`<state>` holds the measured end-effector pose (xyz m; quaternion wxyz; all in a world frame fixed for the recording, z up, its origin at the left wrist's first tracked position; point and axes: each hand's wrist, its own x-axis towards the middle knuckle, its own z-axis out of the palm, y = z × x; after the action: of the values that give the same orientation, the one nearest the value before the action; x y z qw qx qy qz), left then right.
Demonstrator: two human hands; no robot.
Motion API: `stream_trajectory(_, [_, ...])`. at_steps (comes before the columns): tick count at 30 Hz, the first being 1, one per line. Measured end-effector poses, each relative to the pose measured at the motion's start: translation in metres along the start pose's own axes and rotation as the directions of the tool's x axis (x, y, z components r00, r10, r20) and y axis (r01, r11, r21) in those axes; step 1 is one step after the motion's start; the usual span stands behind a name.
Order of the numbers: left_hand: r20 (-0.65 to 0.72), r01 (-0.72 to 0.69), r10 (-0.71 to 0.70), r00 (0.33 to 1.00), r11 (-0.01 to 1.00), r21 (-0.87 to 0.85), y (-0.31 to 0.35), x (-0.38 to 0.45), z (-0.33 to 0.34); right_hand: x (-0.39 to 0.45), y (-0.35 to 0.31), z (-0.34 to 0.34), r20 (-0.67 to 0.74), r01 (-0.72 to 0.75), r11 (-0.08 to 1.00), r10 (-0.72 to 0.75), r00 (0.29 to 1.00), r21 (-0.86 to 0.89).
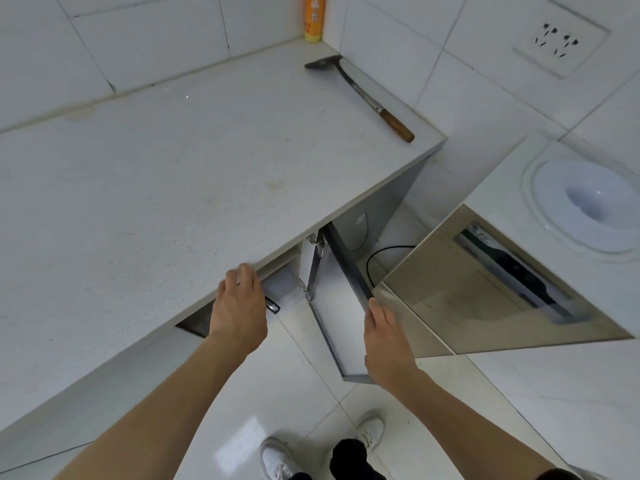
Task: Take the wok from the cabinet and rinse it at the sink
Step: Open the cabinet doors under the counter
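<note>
Both forearms reached up from the lower frame. Right hand [384, 337] fingers pinched the open door [341, 306] edge at center; left hand [239, 306] fingers curled over the counter [156, 188] lip, probably for balance. No wok showed; presumably inside the cabinet.

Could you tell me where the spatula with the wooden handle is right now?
In the head view, the spatula lies on the countertop at its far right end, near the orange bottle in the corner.

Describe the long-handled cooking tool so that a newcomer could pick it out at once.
Start at the white countertop and follow it to the far corner by the orange bottle. The spatula lies there alone: dark metal blade, thin shaft, brown wooden handle pointing toward the counter's edge.
</note>
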<state>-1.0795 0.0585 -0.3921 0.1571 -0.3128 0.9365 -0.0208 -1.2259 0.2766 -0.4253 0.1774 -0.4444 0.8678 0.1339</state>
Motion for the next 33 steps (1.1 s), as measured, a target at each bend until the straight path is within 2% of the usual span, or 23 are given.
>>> stream_trajectory(2, [0.012,0.005,-0.006,1.0,0.999,0.047,0.002,0.0,0.001,0.005,0.006,0.001,0.013,-0.031,1.0,0.031,0.999,-0.001])
stream_trajectory(5, [0.026,0.006,-0.009,1.0,0.995,0.101,0.003,0.0,0.002,0.01,0.019,0.003,0.03,-0.122,0.985,0.119,0.992,0.124])
stream_trajectory(7, [0.027,0.009,-0.011,1.0,0.995,0.095,0.004,0.001,0.002,0.014,0.029,0.001,0.035,-0.149,0.978,0.145,0.989,0.147])
stream_trajectory(12, [0.031,0.018,-0.021,0.999,0.995,0.094,0.003,0.001,0.006,0.022,0.045,-0.007,0.051,-0.159,0.981,0.154,0.987,0.111])
stream_trajectory(18, [0.028,0.027,-0.029,0.999,0.996,0.082,0.003,0.003,0.007,0.018,0.045,-0.004,0.049,-0.141,0.978,0.135,0.99,0.151])
stream_trajectory(25, [0.055,-0.009,0.01,0.998,1.0,-0.02,-0.002,0.002,-0.001,0.014,0.04,-0.009,0.047,-0.112,0.979,0.106,0.993,0.172])
stream_trajectory(30, [0.096,-0.053,0.07,0.993,0.983,-0.175,-0.016,-0.012,-0.018,-0.002,0.025,-0.042,-0.053,-0.008,0.987,0.017,0.998,0.162])
stream_trajectory(33, [0.076,-0.021,0.041,0.996,0.97,-0.244,-0.018,-0.031,-0.027,-0.017,0.007,-0.07,-0.108,0.054,0.984,-0.036,0.994,0.172])
